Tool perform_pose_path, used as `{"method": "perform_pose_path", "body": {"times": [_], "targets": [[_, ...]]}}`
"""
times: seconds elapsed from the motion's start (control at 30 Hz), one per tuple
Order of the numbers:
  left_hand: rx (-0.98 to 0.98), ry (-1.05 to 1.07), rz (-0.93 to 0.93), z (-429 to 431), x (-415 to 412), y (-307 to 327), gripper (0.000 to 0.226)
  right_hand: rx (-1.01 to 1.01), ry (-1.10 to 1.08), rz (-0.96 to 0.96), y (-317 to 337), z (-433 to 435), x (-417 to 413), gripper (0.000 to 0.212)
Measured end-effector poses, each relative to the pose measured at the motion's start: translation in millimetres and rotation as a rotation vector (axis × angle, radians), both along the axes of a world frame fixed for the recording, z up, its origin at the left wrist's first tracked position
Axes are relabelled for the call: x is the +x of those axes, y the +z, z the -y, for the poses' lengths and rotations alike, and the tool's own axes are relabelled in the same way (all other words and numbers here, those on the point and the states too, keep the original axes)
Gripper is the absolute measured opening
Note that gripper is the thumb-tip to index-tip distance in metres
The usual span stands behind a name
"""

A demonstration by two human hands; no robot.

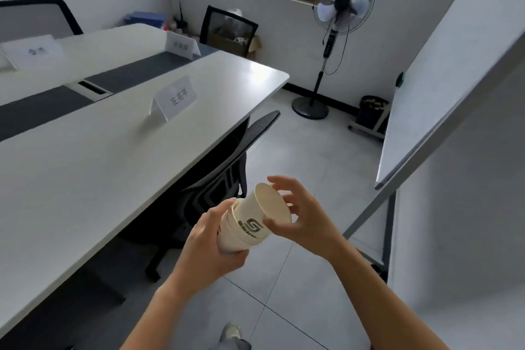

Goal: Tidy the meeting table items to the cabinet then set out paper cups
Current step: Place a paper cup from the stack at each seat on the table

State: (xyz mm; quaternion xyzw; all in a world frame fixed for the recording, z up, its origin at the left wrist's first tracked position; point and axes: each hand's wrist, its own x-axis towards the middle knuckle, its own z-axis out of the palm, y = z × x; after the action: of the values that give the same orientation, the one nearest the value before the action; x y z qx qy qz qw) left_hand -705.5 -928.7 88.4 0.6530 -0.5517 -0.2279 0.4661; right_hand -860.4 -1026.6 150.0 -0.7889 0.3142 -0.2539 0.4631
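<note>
Paper cups point(244, 236), a nested white stack with a dark logo on the side, were held in mid-air between both hands, off the table and above the tiled floor point(306, 150). Left hand point(207, 241) gripped the lower part of the stack, its fingers point(237, 260) curled under the base and the thumb lying up along the near wall. Right hand point(304, 216) held the top cup point(270, 204), which stuck partway out of the stack with its mouth tilted up and away. The right thumb pressed the logo side and the other fingers point(284, 183) were loosely curled and spread at the far rim; whether all of them touched the rim could not be told. Both hands were closed on cups, neither flat nor fully clenched. Left of the left fingers and well apart lay the white meeting table point(99, 167), with a folded name card point(174, 98) standing on it further out. Just beyond the fingers of both hands stood a black mesh chair point(227, 167), pushed under the table edge. Right of the right fingers leaned a whiteboard point(443, 74). Far beyond the fingers stood a pedestal fan point(342, 6) by the window. Below the wrists, a shoe point(231, 331) showed on the floor.
</note>
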Motion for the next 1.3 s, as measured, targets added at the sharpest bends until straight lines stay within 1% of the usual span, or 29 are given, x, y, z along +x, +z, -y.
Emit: {"method": "perform_pose_path", "body": {"times": [0.13,0.27,0.33,0.4,0.5,0.67,0.8,0.83,0.93,1.1,1.17,1.27,1.3], "targets": [[-0.019,-0.035,-0.075,69,10,9,0.077,-0.040,-0.118,0.049,22,67,-5,0.056],[-0.015,-0.051,-0.153,125,23,22,0.078,0.028,-0.278,0.203,27,134,-16,0.061],[-0.027,-0.015,-0.203,144,32,30,0.078,0.025,-0.364,0.237,23,165,-18,0.054],[-0.034,0.048,-0.231,162,42,40,0.075,0.032,-0.405,0.242,17,199,-15,0.046],[-0.038,0.176,-0.233,191,56,49,0.070,-0.002,-0.396,0.188,5,257,-1,0.046],[-0.050,0.457,-0.222,243,65,44,0.067,-0.080,-0.313,0.129,-21,366,33,0.056],[-0.094,0.696,-0.243,287,58,39,0.081,-0.118,-0.199,0.033,-28,433,65,0.069],[-0.094,0.742,-0.254,299,55,39,0.081,-0.131,-0.171,0.011,-30,447,71,0.071],[-0.092,0.821,-0.271,328,51,38,0.066,-0.158,-0.060,-0.074,-38,484,97,0.074],[-0.032,0.943,-0.314,347,49,26,0.065,-0.120,0.138,-0.183,-59,515,152,0.074],[-0.018,1.016,-0.326,352,52,22,0.071,-0.088,0.181,-0.224,-68,526,177,0.071],[-0.013,1.107,-0.340,361,62,14,0.091,-0.077,0.249,-0.291,-82,539,214,0.069],[-0.011,1.135,-0.348,365,67,12,0.093,-0.087,0.269,-0.299,-87,543,226,0.069]]}}
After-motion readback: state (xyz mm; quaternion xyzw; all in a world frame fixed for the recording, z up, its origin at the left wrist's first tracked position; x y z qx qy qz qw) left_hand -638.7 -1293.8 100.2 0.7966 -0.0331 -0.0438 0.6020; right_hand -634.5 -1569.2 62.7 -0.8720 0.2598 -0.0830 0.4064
